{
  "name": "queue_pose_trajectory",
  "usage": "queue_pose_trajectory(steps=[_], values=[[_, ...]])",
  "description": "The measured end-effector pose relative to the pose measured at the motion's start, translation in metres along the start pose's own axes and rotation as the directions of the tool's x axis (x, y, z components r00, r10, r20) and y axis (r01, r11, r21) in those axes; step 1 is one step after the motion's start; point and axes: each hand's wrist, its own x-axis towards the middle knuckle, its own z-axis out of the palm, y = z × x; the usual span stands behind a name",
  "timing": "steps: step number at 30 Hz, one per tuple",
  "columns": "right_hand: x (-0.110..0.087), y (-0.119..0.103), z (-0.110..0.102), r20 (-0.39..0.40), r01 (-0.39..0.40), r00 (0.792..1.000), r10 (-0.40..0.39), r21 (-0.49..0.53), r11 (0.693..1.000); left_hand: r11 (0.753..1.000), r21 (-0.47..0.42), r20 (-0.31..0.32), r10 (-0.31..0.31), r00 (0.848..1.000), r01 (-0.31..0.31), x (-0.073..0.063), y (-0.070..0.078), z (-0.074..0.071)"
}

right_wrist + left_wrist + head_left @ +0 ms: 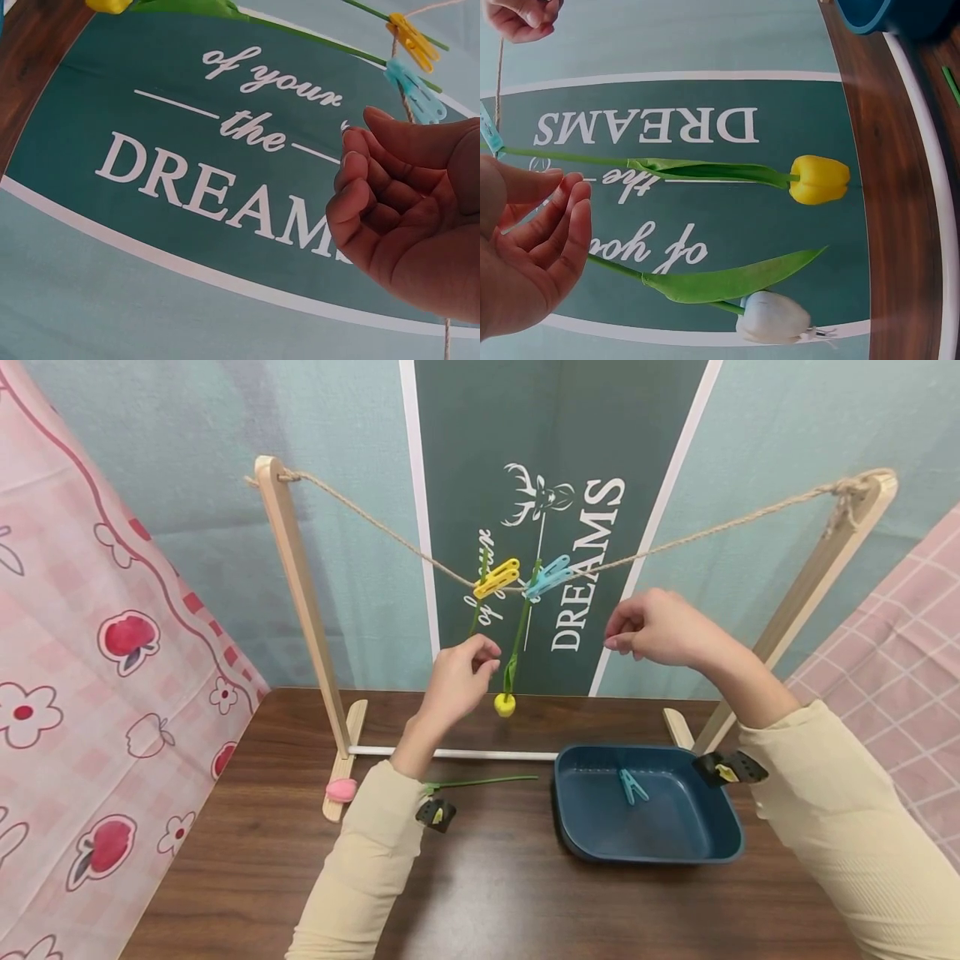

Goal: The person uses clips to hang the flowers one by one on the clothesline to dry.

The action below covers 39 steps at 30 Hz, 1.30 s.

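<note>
A yellow tulip hangs bud-down from the rope, its stem gripped by a blue clothespin. Beside it a yellow clothespin pins a second stem; its white tulip shows in the left wrist view and is hidden behind my left hand in the head view. My left hand, fingers loosely bent and holding nothing, is just below the clothespins, near the stems. To the right, below the rope, my right hand hovers with loosely curled fingers and nothing in them.
Two wooden posts carry the sagging rope; a white rod joins their feet. A blue basin at right holds another blue clothespin. A pink tulip lies on the brown table, partly under my left forearm.
</note>
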Motion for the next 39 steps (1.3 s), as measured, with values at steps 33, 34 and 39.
queue_pose_trajectory(steps=[33, 34, 39], values=[[-0.007, 0.045, 0.030, 0.091, -0.035, 0.996, 0.026, 0.090, 0.995, 0.999, 0.002, 0.004, -0.054, 0.999, 0.054, -0.009, -0.015, -0.004], [-0.008, 0.047, 0.031, 0.093, -0.038, 0.995, 0.028, 0.100, 0.994, 0.998, 0.002, 0.003, -0.055, 0.998, 0.055, -0.010, -0.016, -0.004], [-0.010, 0.055, 0.040, 0.112, -0.060, 0.993, 0.045, 0.134, 0.989, 0.998, -0.012, 0.003, -0.056, 0.998, 0.056, -0.013, -0.019, -0.005]])
